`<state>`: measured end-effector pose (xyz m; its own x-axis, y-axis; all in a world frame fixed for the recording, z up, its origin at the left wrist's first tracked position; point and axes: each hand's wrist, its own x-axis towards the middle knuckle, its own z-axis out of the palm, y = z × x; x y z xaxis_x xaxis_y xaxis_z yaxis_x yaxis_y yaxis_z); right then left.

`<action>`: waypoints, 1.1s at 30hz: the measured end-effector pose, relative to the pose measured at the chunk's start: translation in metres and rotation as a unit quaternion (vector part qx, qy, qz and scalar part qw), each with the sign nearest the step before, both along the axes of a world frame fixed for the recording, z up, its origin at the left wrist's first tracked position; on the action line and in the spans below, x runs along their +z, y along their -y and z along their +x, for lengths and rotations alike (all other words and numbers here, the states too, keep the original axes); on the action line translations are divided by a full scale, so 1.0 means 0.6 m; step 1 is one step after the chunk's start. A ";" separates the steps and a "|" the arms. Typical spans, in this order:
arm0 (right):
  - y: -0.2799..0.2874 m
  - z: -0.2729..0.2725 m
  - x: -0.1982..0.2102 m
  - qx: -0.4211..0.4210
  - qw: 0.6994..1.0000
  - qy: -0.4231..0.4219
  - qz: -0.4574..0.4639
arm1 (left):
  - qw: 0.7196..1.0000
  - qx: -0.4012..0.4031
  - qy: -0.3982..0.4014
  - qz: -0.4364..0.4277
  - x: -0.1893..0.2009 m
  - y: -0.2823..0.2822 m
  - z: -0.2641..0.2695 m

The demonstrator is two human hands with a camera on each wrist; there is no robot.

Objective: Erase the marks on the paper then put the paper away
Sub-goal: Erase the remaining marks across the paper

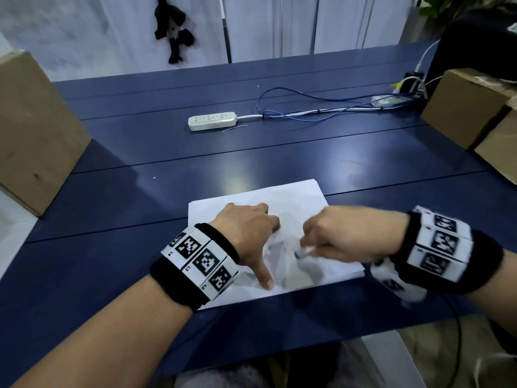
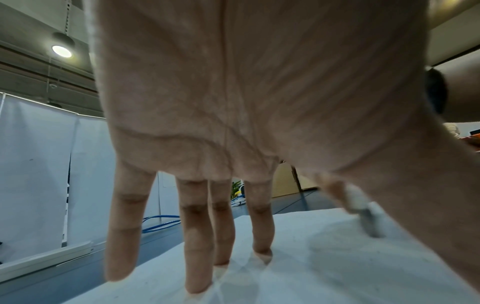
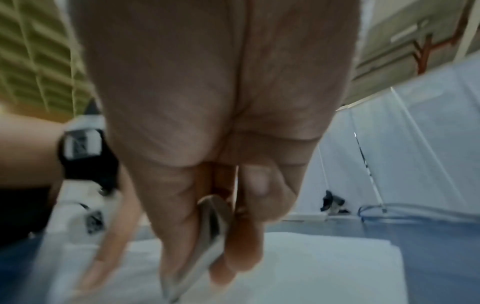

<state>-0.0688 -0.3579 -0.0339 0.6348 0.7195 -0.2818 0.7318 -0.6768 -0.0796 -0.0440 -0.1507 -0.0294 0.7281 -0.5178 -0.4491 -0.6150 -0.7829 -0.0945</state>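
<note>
While the pictures are blurred around the right hand, these lines give what reads clearly.

Paper: a white sheet (image 1: pixel 293 203) lies flat on the blue table (image 1: pixel 140 247), near the front edge, directly before the person; grey shadows fall across its middle, and marks cannot be made out.
Left hand: the left hand (image 1: pixel 246 228) is spread on the paper, palm down; in the left wrist view its fingers (image 2: pixel 197 236) are straight and their tips press the sheet, while the thumb points toward the near edge.
Right hand: the right hand (image 1: pixel 344 233) is curled, its thumb and fingers pinching a small pale eraser (image 1: pixel 305 251); the eraser's lower end touches the paper just beside the left thumb.
Eraser, close view: in the right wrist view it (image 3: pixel 205 253) is a flat, greyish slab held between thumb and fingertips, slanting down to the sheet.
Wristbands: each wrist wears a black band with black-and-white coded tiles (image 1: pixel 201 259).
Table, far side: a white power strip (image 1: pixel 212 120) with a white lead and a blue cable (image 1: pixel 307 107).
Edges: 1 cardboard box (image 1: pixel 36 130) at the left, more boxes (image 1: pixel 472 107) at the right.
</note>
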 end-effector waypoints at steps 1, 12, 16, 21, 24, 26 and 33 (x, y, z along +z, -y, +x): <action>0.002 -0.015 0.003 0.031 0.998 -0.048 0.030 | 1.000 0.000 0.000 0.001 -0.001 0.000 0.000; 0.015 0.008 0.000 -0.022 0.999 0.004 0.026 | 1.000 0.002 -0.003 0.008 0.001 0.002 -0.002; 0.015 -0.014 0.004 0.028 0.993 -0.102 0.057 | 1.000 0.004 -0.005 0.007 0.001 0.002 -0.001; 0.011 0.030 -0.003 -0.085 0.996 0.020 0.015 | 1.000 0.000 -0.004 0.003 0.000 0.001 -0.002; 0.004 -0.014 -0.003 -0.007 0.999 -0.021 0.049 | 1.000 0.001 -0.005 0.006 0.000 0.001 -0.002; 0.002 -0.039 0.000 0.024 0.997 -0.068 0.039 | 1.000 0.001 -0.006 0.006 -0.001 0.001 0.000; 0.023 0.064 -0.009 -0.122 0.990 0.069 -0.003 | 1.000 0.004 -0.008 -0.004 0.000 0.000 -0.002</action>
